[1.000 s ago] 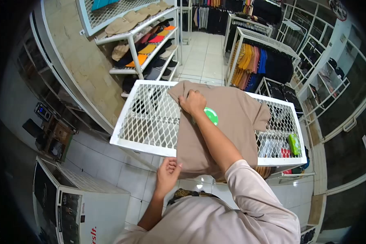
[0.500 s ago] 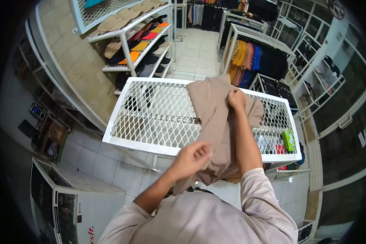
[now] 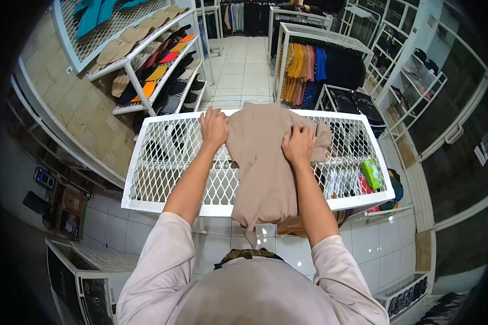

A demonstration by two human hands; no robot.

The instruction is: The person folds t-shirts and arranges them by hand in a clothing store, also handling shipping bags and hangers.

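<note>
A tan shirt point(image 3: 263, 162) lies over the white mesh table point(image 3: 162, 208), wrinkled, its lower end hanging past the near edge. At the shirt's upper left edge rests my left hand point(image 3: 214, 129), fingers stretched out and somewhat apart near the far rim. On the upper right part of the cloth my right hand point(image 3: 300, 145) lies palm down, its fingers spread and slightly bent. Part of the shirt bunches at the right, beyond that hand.
A green packet point(image 3: 371, 173) sits at the table's right end. Shelves of caps point(image 3: 157, 73) stand at the far left. A rack of hanging clothes point(image 3: 303, 70) is behind the table. A white box-like cabinet point(image 3: 100, 287) stands at the lower left.
My left hand has moved forward from the near side to the shirt's upper left edge. My right hand has loosened from a closed grip and flattened onto the cloth. The shirt lies more spread out.
</note>
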